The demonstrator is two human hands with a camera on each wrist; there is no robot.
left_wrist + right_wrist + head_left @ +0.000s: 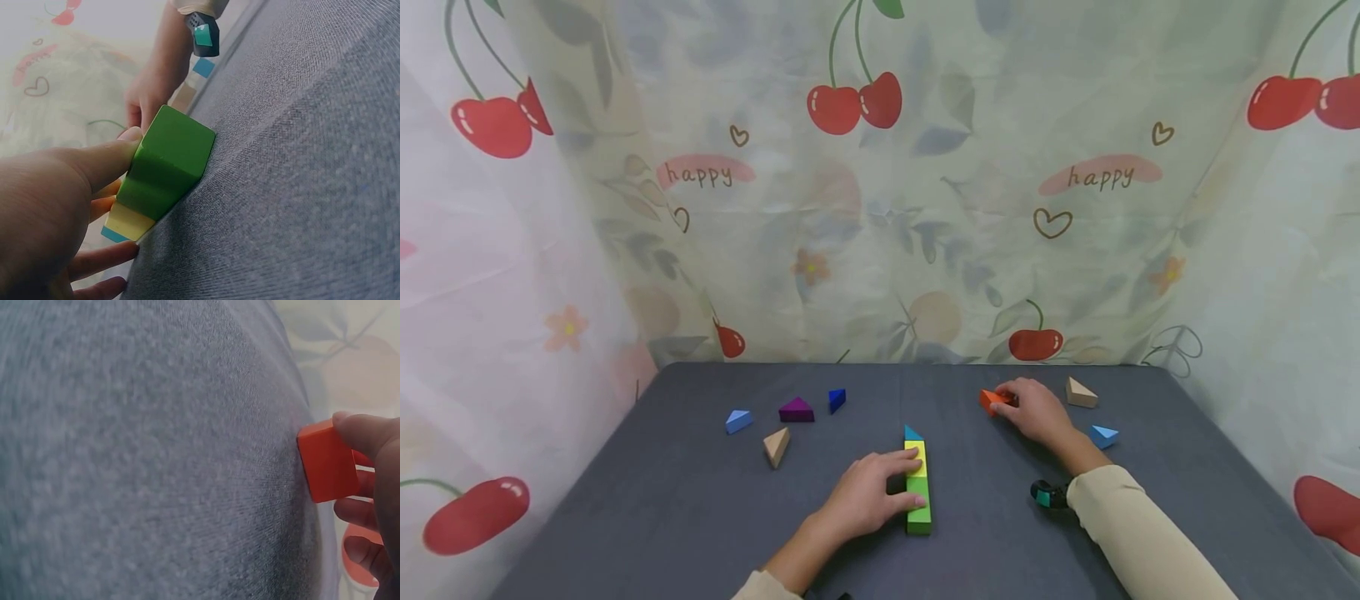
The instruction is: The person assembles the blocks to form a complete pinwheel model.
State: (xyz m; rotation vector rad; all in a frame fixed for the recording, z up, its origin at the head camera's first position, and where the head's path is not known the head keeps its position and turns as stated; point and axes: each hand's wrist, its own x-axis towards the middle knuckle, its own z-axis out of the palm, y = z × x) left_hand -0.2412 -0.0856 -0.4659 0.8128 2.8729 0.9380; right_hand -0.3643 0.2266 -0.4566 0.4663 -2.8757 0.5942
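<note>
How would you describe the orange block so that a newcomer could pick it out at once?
Start at the grey table and look toward its far edge, right of the middle. There, the person's right grip holds the orange block. Its bold colour sets it apart from the plain wooden block and light blue block lying to its right.

Premises: a screened tabletop booth; whether it stands in a home, lab or office cannot be determined. Rear boundary: a pale cream-green printed fabric sheet (887, 187) bearing red cherries (833, 111), grey-blue leaves (942, 142) and the brown lettering "happy" (1101, 177). Sides: a whitish left fabric panel (490, 267) and a whitish right fabric panel (1277, 275), similarly patterned. Working surface: a broad, dark-grey table with a woven covering (685, 533), extending to the rear sheet. A black device with a teal face (1048, 494) sits by the beige right cuff (1108, 487).
</note>
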